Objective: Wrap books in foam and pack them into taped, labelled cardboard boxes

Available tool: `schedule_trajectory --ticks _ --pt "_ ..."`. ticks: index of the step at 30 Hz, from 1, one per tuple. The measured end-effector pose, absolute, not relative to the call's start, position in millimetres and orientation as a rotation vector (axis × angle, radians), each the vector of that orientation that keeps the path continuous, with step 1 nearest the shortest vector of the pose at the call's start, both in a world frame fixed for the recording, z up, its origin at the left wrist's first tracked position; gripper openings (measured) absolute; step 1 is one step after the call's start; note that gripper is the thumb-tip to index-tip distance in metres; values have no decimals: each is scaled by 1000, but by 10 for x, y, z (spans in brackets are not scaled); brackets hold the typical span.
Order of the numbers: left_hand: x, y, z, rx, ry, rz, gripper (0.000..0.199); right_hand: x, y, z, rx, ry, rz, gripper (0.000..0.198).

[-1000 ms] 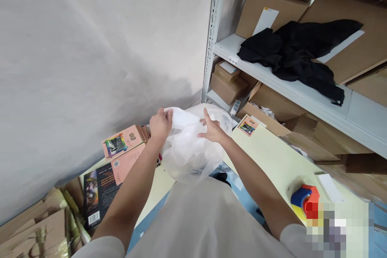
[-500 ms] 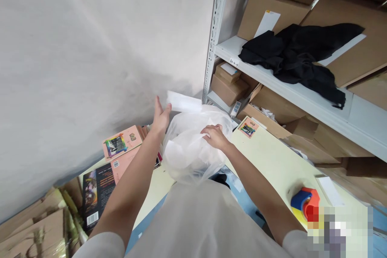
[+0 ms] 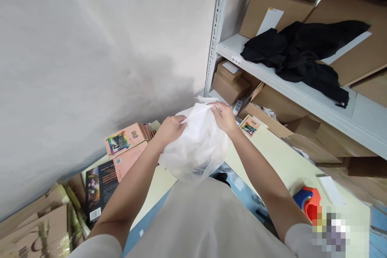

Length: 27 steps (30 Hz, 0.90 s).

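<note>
Both grips busy. Left grip (image 3: 182, 123) is pinching the left edge of a thin white sheet (image 3: 197, 115); right grip (image 3: 214, 109) is pinching its upper right edge, so the sheet is spanning the gap between them. Can't tell if it's paper or film.

A translucent plastic bag (image 3: 195, 159) is bulging just below both grips, toward the body, with white material showing through. Where sheet ends and bag starts isn't reading clearly.

Left of left grip: a pink book (image 3: 132, 136) with a picture on its cover is lying near; a second pink book (image 3: 130, 160) is sitting partly under it, and a dark book (image 3: 104, 187) is lying farther out toward the body. Tied cardboard (image 3: 39, 225) is piling up well beyond that.

Just right of right grip: a small pink card (image 3: 249, 126) is lying on the pale surface (image 3: 269, 153). Well right of it and closer to the body, a red and blue tape dispenser (image 3: 308, 201) is sitting, partly pixelated.

Up and right of right grip: black cloth (image 3: 302, 50) is draping over a white shelf (image 3: 317, 96), with cardboard boxes (image 3: 290, 12) standing behind.
</note>
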<state>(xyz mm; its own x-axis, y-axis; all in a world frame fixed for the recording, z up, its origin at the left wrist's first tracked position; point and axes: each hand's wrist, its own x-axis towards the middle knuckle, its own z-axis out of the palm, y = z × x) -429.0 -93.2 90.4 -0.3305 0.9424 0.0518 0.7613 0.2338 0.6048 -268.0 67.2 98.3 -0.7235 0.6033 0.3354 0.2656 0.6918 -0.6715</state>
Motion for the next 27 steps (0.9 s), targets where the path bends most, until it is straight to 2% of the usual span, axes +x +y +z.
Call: schedule_trajectory --ticks 7,11,13,15,16,18,19,20,23,24,27 --pt "-4587 -808 1046 1202 2400 1503 22 -2604 944 1083 -555 -2100 1097 36" --pt "-4737 -713 1137 1091 2282 1747 28 -2554 915 989 -511 -2346 1112 34" --pt "-4757 -708 1259 1158 2323 1740 34 -2535 899 957 -592 -2449 999 18" --pt "-4722 -720 1441 1367 2461 1606 35 -2528 896 969 -666 -2445 922 14" --pt "-4689 -724 1540 1513 2516 1493 44 -2529 899 992 -670 -2434 915 15" --pt "-4617 -707 1715 1807 2484 1245 74 -2536 907 1061 -611 -2440 931 17" --pt "-4591 -682 1780 1895 2426 1172 79 -2539 912 1097 -571 -2446 941 17" --pt "-4578 -647 1827 1926 2369 1155 74 -2537 916 1128 -543 -2443 951 18" --pt "-4621 -500 1894 1767 2317 1398 28 -2493 930 1150 -588 -2400 960 17" --pt "-4653 -445 1911 1679 2317 1536 20 -2464 936 1130 -614 -2402 975 20" --pt "-4741 -285 2010 1517 2170 1956 23 -2344 957 1009 -635 -2468 1079 17"
